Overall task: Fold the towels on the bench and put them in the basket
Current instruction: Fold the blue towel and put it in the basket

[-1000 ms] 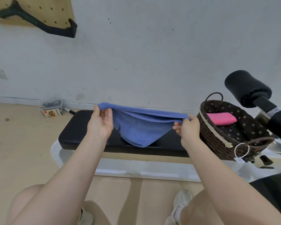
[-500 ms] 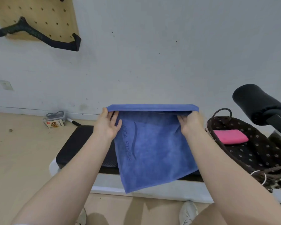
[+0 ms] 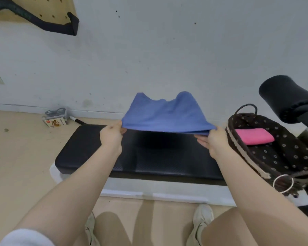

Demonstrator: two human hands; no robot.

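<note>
Above the black padded worktop [image 3: 167,157], seen from the head camera, a blue towel [image 3: 165,114] is being held out flat in the air, clear of the padding and casting a dark shadow on it. The left hand [image 3: 112,134] is pinching the towel's near left corner between thumb and fingers. The right hand [image 3: 212,139] is gripping the near right corner, thumb on top and fingers curled beneath. The towel's far edge is lifting into two raised humps, with a dip between them.

Just right of the worktop, a dark woven basket [image 3: 238,148] with a dotted lining is sitting, and a folded pink towel [image 3: 254,136] is lying inside it. A white ring [image 3: 283,183] is hanging at the basket's near end. Behind the basket, a black foam roller [image 3: 283,98] is projecting from the right.

On the floor by the wall, left of the worktop, a small printed box [image 3: 55,123] is lying. A pegboard [image 3: 48,6] with a black bracket [image 3: 43,22] is hanging at upper left.
</note>
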